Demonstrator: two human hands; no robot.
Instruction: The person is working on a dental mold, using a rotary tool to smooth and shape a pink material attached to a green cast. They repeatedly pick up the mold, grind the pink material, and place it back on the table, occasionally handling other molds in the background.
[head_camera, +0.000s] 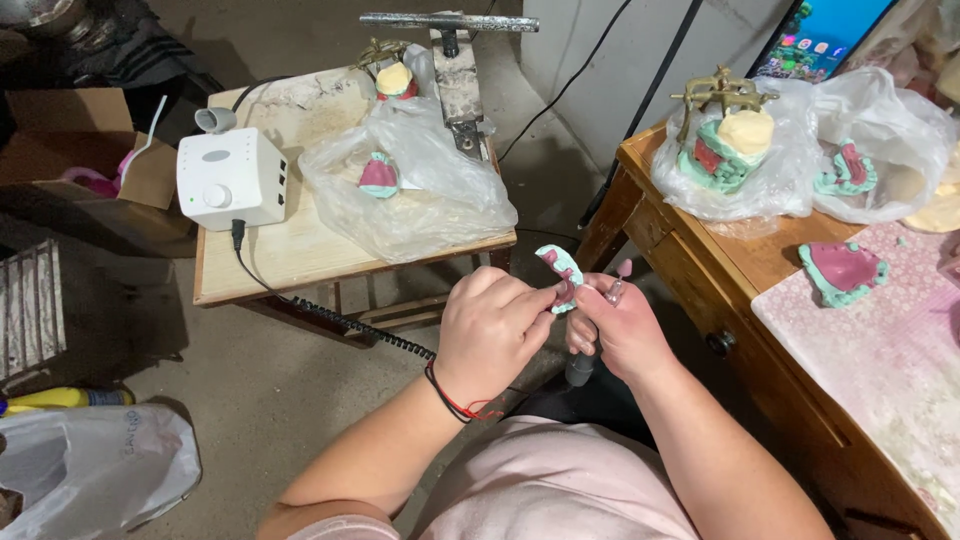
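Note:
My left hand (490, 330) pinches a small green and pink dental cast (558, 270) by its lower end, held up over my lap. My right hand (615, 330) grips a slim rotary handpiece (617, 287) with a pink burr tip that points up, right beside the cast. The two hands touch each other. A coiled black cord (365, 330) runs from under my left hand to a white control box (232, 178) on a small wooden table (300, 255).
A clear plastic bag (420, 190) with another cast lies on the small table beside a metal press. A wooden desk (700, 260) at the right carries bagged casts, a brass articulator (725, 125) and a loose cast (842, 268). Cardboard box and white bag at left.

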